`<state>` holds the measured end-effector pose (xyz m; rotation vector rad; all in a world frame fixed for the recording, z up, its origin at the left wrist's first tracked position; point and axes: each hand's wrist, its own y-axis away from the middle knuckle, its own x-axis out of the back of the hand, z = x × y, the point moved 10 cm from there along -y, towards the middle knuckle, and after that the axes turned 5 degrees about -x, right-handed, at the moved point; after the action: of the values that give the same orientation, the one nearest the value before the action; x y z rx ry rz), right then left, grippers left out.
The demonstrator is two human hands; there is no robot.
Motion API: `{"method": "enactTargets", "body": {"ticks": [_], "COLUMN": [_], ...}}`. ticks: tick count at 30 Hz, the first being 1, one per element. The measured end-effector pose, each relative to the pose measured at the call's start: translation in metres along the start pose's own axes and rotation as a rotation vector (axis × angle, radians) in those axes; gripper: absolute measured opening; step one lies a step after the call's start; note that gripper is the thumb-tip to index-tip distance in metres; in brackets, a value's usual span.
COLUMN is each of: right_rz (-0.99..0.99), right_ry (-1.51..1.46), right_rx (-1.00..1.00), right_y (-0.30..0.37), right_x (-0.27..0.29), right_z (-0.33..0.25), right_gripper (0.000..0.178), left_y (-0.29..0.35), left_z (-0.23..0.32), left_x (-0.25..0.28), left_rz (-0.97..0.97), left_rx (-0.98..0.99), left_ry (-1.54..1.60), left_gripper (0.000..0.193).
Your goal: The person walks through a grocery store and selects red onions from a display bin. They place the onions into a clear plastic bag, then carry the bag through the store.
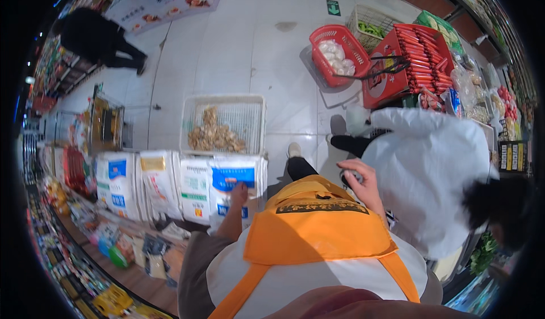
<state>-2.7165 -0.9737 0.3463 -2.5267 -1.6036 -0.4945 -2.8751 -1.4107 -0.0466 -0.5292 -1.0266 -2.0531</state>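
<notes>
My left hand [239, 194] is over a white sack with blue panels [231, 174], which stands in a row of sacks at my left side. Its fingers are blurred, and I cannot tell whether it touches the sack. My right hand [366, 184] is raised in front of my orange apron [321, 234], fingers curled around a small dark object [352, 177] whose kind I cannot make out. Ahead of the sacks, a white plastic crate [264, 120] on the floor holds a loose heap of brownish pieces, perhaps mushrooms or ginger.
Close on my right, a person in a white garment [431, 171] bends over. Beyond are a red basket [318, 38] of white bagged goods and a red box [392, 74] of red-wrapped sticks. A shopping cart [105, 120] stands at left; another person [93, 38] is farther off.
</notes>
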Motion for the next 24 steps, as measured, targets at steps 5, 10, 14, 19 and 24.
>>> {"method": "enactTargets", "body": {"ticks": [5, 10, 14, 19, 24], "right_rz": [0.211, -0.049, -0.543, -0.176, 0.513], "right_ry": [-0.29, 0.052, 0.0, -0.989, -0.445], "right_rx": [-0.122, -0.147, -0.125, -0.439, -1.098], "right_y": [-0.137, -0.308, -0.451, -0.63, -0.534], "right_x": [0.049, 0.05, 0.041, 0.087, 0.196], "right_z": [0.034, 0.029, 0.054, 0.244, 0.494], "right_gripper": [0.022, 0.039, 0.048, 0.054, 0.032], "left_y": [-0.027, -0.13, -0.209, -0.332, -0.57], "left_z": [0.008, 0.033, 0.052, 0.088, 0.211], "left_x": [0.017, 0.057, 0.071, 0.093, 0.19], "left_rz": [-0.164, -0.115, -0.139, -0.251, -0.141], "left_rx": [0.086, 0.177, 0.331, 0.432, 0.194], "left_ry": [-0.005, 0.006, -0.019, -0.1, -0.273], "left_gripper": [0.028, 0.029, 0.029, 0.03, 0.032]}}
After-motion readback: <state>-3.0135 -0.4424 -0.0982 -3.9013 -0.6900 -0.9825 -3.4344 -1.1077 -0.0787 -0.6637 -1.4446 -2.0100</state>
